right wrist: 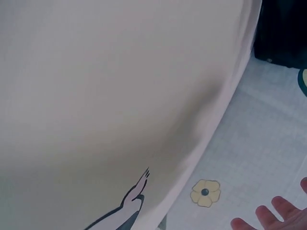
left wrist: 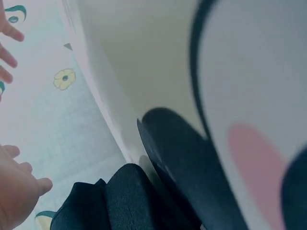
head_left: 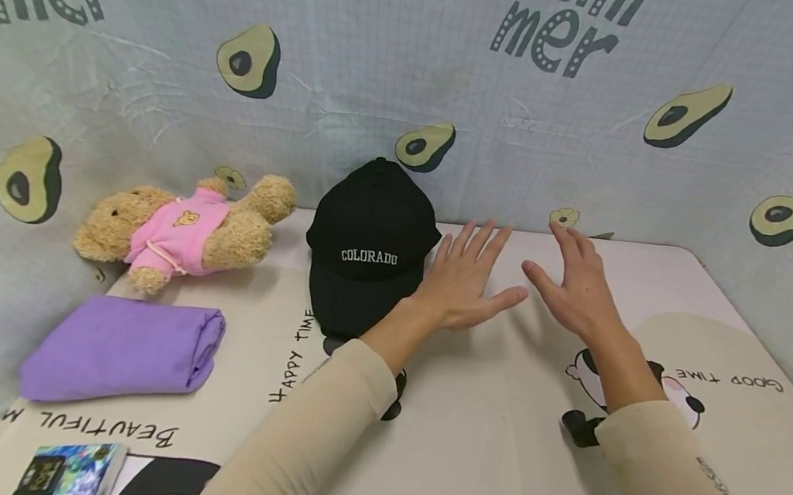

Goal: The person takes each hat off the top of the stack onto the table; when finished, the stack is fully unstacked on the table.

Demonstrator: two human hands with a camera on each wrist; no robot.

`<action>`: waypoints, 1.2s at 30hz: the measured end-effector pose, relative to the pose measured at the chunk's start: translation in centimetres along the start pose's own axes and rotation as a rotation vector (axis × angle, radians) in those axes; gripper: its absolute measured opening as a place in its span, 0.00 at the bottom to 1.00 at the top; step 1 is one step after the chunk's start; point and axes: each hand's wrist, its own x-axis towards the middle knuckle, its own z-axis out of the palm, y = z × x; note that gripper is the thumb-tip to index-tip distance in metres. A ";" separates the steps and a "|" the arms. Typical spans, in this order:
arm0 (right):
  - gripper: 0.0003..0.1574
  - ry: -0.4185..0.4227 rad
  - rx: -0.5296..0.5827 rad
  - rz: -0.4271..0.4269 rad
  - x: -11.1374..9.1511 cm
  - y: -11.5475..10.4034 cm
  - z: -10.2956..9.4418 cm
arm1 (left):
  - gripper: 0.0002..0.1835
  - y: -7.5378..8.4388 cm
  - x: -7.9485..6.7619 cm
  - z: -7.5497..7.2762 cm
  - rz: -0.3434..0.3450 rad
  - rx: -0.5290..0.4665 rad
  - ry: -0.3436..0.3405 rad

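Note:
A black cap (head_left: 372, 229) with white COLORADO lettering stands at the back of the table, its brim toward me. My left hand (head_left: 461, 282) is just right of the cap, fingers straight and spread, palm down, holding nothing. Further right, my right hand (head_left: 576, 287) hovers over the table with fingers extended and thumb apart, also holding nothing. The two thumbs point at each other across a small gap. Dark cloth of the cap (left wrist: 129, 201) fills the bottom of the left wrist view. In the right wrist view, fingertips (right wrist: 273, 218) show at the lower right corner.
A teddy bear (head_left: 181, 229) in a pink top lies on its side at the back left. Nearer sits a folded purple cloth (head_left: 124, 352), then a small colourful box (head_left: 71, 471) at the front left. A printed curtain (head_left: 359, 50) hangs behind the patterned table (head_left: 478, 434).

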 end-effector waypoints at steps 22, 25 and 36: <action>0.46 0.074 0.137 -0.001 0.0 -1.2 0.5 | 0.47 -0.9 -0.9 -0.7 -0.015 -0.256 0.163; 0.44 0.075 0.157 -0.003 0.0 -1.5 0.6 | 0.47 -1.0 -1.0 -0.8 -0.019 -0.268 0.163; 0.42 0.095 0.225 -0.007 0.0 -2.0 1.3 | 0.55 -0.9 -2.2 -1.2 -0.040 -0.444 0.248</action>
